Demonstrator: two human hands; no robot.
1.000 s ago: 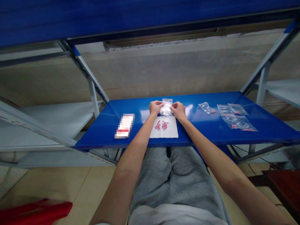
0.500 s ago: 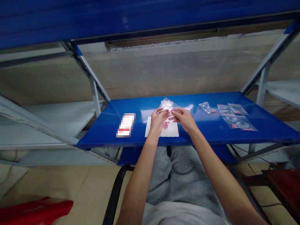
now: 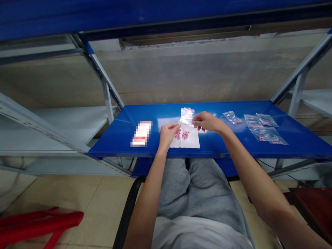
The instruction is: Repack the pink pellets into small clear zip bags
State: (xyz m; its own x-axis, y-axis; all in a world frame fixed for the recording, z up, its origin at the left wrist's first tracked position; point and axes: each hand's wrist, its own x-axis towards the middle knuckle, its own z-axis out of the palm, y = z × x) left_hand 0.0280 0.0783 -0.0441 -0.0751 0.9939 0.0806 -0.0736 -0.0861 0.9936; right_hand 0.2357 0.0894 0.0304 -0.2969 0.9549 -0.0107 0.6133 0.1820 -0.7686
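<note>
A clear plastic zip bag [image 3: 186, 116] stands nearly upright above the paper, gripped at its lower edge between my two hands. My left hand [image 3: 168, 135] pinches the bag's lower left corner, just above a white paper sheet [image 3: 191, 142]. My right hand [image 3: 207, 121] holds the bag's right side with its fingertips. Small pink tablets [image 3: 181, 135] lie in two loose clusters on the sheet, directly below the bag. Left of the sheet lies a flat white and red pack [image 3: 141, 134], its surface blurred.
Several small zip bags [image 3: 263, 128] with pink tablets lie at the right of the blue steel shelf [image 3: 233, 148]. Grey metal uprights stand at both sides. A black chair arm [image 3: 127, 214] is below left; a red object [image 3: 38, 221] lies on the floor.
My hands have moved apart, with the right hand further right. The bag now stands more upright, and the pink tablets on the sheet are no longer covered by my hands.
</note>
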